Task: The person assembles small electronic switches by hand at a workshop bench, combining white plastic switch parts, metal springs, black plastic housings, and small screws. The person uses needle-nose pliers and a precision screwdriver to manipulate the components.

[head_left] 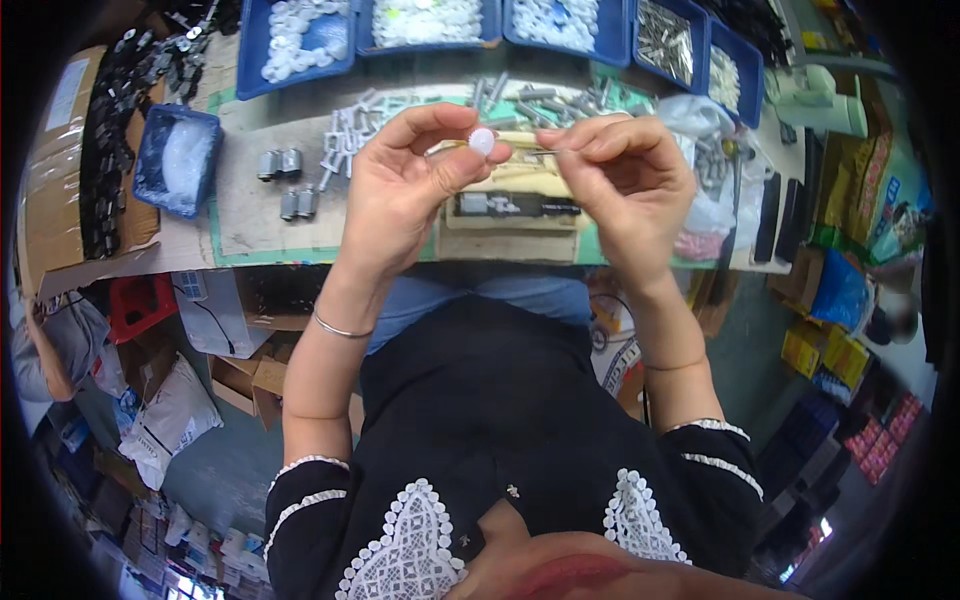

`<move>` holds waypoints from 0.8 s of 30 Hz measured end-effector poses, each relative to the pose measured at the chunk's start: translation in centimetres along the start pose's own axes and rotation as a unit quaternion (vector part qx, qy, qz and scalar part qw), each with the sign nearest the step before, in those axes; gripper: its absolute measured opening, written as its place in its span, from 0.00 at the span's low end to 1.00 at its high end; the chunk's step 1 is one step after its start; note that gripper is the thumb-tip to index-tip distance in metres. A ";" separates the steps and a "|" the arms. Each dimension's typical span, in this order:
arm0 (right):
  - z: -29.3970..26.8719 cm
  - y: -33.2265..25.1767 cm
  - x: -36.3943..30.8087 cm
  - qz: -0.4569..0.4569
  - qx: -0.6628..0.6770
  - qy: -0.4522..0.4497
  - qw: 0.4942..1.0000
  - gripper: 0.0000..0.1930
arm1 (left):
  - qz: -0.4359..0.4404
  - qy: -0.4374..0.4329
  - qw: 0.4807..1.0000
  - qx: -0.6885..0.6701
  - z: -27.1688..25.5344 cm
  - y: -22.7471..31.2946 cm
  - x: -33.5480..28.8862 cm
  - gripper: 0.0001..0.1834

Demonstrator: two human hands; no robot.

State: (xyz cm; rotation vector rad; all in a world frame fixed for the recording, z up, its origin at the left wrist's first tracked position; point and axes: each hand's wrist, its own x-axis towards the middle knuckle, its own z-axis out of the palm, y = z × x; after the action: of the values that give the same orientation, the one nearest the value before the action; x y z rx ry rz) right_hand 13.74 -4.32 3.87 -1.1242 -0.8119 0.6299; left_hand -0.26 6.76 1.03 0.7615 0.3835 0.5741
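A white round cap [482, 141] is held up over the worktable [270, 225], pinched in the left hand [398, 185], thumb and fingertips together on it, wrist bent inward. Facing it, the right hand [638, 180] clamps a thin metal pin [543, 151] between thumb and index finger, other fingers curled. Below lies 1 black bar [515, 205]; 5 blue bins [430, 48] line the far edge

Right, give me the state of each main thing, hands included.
Left hand: pinching disc
Disc: held up
Right hand: pinching rod
Rod: held in fingertips
Top-left tray: partly filled
Pin tray: well filled
Bracelet: worn
Carton: open
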 end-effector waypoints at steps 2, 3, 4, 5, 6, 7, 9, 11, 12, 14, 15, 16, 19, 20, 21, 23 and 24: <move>0.7 -0.1 -0.9 -0.029 -0.022 0.002 0.999 0.07 | -0.015 0.002 0.999 -0.049 0.7 -1.3 -0.9 0.14; 0.9 -0.2 -1.2 -0.041 -0.048 -0.010 0.998 0.08 | -0.004 -0.003 0.998 -0.060 0.9 -1.9 -1.2 0.14; 0.8 -0.2 -1.5 -0.054 -0.107 -0.022 0.993 0.08 | 0.008 -0.007 0.997 -0.071 1.0 -2.2 -1.5 0.14; 0.7 -0.1 -1.7 -0.050 -0.109 -0.020 0.993 0.08 | 0.003 -0.007 0.997 -0.073 1.2 -2.4 -1.7 0.14; 0.6 0.0 -1.8 -0.066 -0.119 -0.016 0.991 0.08 | 0.006 -0.005 0.997 -0.071 1.3 -2.5 -1.9 0.14; 0.6 0.1 -2.0 -0.083 -0.127 -0.014 0.988 0.09 | 0.009 -0.003 0.998 -0.069 1.4 -2.6 -2.0 0.15; 0.4 0.1 -2.4 -0.070 -0.126 -0.007 0.990 0.09 | 0.010 -0.009 0.997 -0.071 1.5 -2.8 -2.2 0.14; 0.3 0.1 -2.5 -0.068 -0.130 0.001 0.989 0.09 | 0.014 -0.019 0.996 -0.088 1.6 -3.0 -2.4 0.13; 0.3 0.1 -2.5 -0.065 -0.131 0.002 0.989 0.09 | 0.012 -0.017 0.996 -0.090 1.7 -3.1 -2.4 0.13; 0.1 0.0 -2.5 -0.149 -0.237 -0.034 0.959 0.10 | 0.067 0.010 0.998 -0.005 2.1 -3.3 -2.6 0.12; 0.0 -0.1 -2.4 -0.146 -0.237 -0.034 0.960 0.10 | 0.065 0.012 0.998 -0.005 2.0 -3.2 -2.6 0.12; -0.2 -0.2 -2.3 -0.191 -0.305 -0.060 0.931 0.11 | 0.056 -0.001 0.998 0.001 1.8 -3.1 -2.7 0.12; -0.2 -0.4 -3.0 -0.230 -0.381 -0.082 0.891 0.14 | 0.032 -0.020 0.999 -0.001 1.6 -2.8 -3.0 0.14; -0.2 -0.6 -3.2 -0.222 -0.398 -0.091 0.885 0.13 | 0.020 -0.023 0.999 0.017 1.6 -2.6 -3.1 0.16; -0.3 -0.7 -3.4 -0.215 -0.416 -0.099 0.878 0.13 | 0.009 -0.027 0.999 0.035 1.6 -2.4 -3.1 0.18; -0.6 -0.6 -3.5 -0.207 -0.426 -0.103 0.875 0.12 | 0.014 -0.033 0.998 0.057 1.2 -2.5 -3.2 0.21; -0.8 -0.5 -3.5 -0.202 -0.432 -0.108 0.872 0.12 | 0.022 -0.032 0.995 0.092 1.1 -2.4 -3.3 0.22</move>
State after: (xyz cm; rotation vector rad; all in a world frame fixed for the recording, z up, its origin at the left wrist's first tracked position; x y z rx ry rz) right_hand 12.41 -7.61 3.34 -1.6274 -1.5609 -0.0027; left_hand -1.43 2.78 0.40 0.9655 0.3644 0.5597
